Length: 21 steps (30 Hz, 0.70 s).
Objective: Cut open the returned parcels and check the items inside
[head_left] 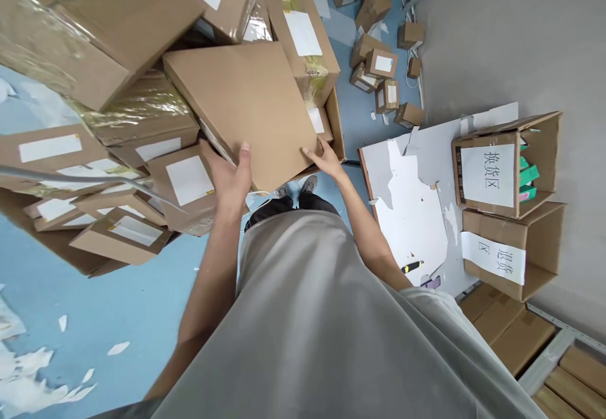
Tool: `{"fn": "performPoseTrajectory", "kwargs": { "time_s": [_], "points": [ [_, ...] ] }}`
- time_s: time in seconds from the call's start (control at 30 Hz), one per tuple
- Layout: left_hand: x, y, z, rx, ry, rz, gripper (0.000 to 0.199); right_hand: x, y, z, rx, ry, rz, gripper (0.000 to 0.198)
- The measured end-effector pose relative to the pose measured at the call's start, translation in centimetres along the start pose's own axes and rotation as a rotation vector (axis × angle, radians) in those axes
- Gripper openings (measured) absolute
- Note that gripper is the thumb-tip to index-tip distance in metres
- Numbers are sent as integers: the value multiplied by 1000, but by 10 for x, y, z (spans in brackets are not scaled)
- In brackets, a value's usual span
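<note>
A flat, plain brown cardboard box (pixel 250 103) lies tilted over a pile of parcels, held between my two hands. My left hand (pixel 230 176) grips its near left edge, thumb on top and fingers down the side. At the near right corner, my right hand (pixel 326 157) has its thumb on the top face and its fingers around the edge. Beside my left hand is a carton with a white label (pixel 184 179). A taped, labelled carton (pixel 303 40) stands behind the flat box, inside a large open carton (pixel 337 122).
Big wrapped cartons (pixel 95 28) are heaped at the left, above an open carton of labelled parcels (pixel 123 233). On the right, a white table (pixel 407 217) bears a yellow-black cutter (pixel 413 267) and two open boxes with paper signs (pixel 487 176). Small parcels (pixel 381 62) lie along the wall.
</note>
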<state>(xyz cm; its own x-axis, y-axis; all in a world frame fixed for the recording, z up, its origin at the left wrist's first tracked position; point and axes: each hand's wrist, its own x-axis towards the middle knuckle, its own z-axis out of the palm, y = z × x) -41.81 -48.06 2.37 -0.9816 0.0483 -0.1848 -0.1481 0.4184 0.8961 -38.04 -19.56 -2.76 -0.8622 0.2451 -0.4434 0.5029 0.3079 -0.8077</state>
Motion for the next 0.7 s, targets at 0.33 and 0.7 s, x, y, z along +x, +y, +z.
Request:
{"fn": "performPoseTrajectory", "kwargs": {
  "time_s": [0.33, 0.7],
  "points": [
    [-47, 39, 2, -32, 77, -19, 84, -71, -5, -18, 32, 101, -66, 120],
    [-163, 158, 55, 45, -28, 404, 87, -207, 14, -116, 313, 427, -88, 117]
  ]
}}
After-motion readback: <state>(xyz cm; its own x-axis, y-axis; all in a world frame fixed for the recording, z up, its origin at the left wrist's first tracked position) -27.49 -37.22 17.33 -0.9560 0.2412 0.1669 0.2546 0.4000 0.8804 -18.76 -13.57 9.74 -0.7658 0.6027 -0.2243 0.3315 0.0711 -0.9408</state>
